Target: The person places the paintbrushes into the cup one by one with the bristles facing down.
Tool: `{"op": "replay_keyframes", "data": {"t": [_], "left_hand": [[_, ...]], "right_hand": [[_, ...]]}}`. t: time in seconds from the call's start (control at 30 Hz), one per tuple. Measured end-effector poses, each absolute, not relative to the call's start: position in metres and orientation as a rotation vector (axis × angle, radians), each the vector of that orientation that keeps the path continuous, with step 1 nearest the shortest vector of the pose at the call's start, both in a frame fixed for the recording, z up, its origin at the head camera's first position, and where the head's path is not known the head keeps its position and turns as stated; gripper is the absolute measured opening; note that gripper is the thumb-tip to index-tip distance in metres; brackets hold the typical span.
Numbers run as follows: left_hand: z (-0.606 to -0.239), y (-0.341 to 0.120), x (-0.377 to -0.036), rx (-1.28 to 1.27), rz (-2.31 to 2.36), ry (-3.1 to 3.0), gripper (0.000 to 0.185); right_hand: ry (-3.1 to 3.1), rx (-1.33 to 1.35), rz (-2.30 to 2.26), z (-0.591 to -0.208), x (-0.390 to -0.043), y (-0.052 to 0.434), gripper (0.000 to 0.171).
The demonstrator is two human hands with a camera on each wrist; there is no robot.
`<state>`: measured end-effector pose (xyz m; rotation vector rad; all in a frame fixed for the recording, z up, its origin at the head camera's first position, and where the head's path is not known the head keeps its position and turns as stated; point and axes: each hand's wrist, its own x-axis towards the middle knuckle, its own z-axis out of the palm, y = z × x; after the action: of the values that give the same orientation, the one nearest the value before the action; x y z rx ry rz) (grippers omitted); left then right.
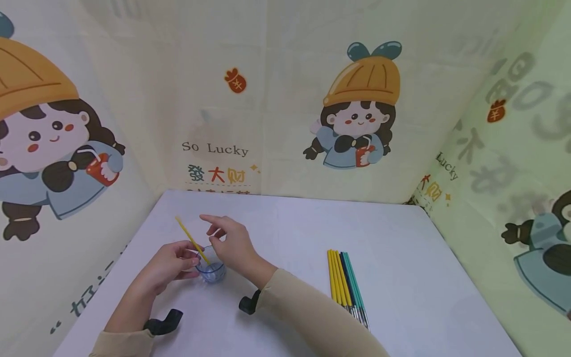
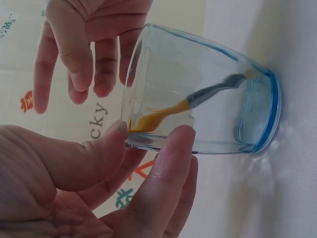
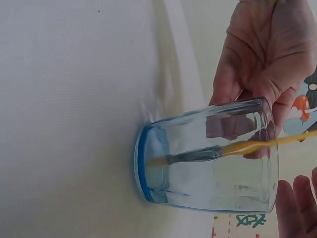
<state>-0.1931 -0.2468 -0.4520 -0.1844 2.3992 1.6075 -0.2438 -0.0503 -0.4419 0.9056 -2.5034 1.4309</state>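
A white table [image 1: 401, 258] stands inside a tent of cream cloth [image 1: 285, 74] printed with cartoon girls in orange hats. Near its right side lies a row of brushes [image 1: 345, 282], yellow, dark and teal, well apart from the hands. At the left, a small clear glass [image 1: 210, 270] with a blue base stands upright on the table. The left hand [image 1: 167, 265] grasps it, thumb and fingers curled round its wall near the rim. A yellow brush [image 1: 192, 241] leans in the glass, its bristle end at the bottom and its handle sticking out over the rim. The right hand [image 1: 232, 243] hovers just above the rim, fingers loose and spread, holding nothing; it looks to have just let the brush go. By this judgement one brush is placed, and the next move calls for the right hand to reach across to the row while the left steadies the glass.
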Motion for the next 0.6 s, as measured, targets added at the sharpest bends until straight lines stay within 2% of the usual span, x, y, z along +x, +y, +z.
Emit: {"op": "replay_keyframes", "data": {"t": [0.6], "left_hand": [[-0.454,-0.247,-0.195,-0.205,1.617,2.401,0.039]], "right_hand": [[-2.471,0.679,1.871,-0.436,-0.243,-0.022,0.067]]}}
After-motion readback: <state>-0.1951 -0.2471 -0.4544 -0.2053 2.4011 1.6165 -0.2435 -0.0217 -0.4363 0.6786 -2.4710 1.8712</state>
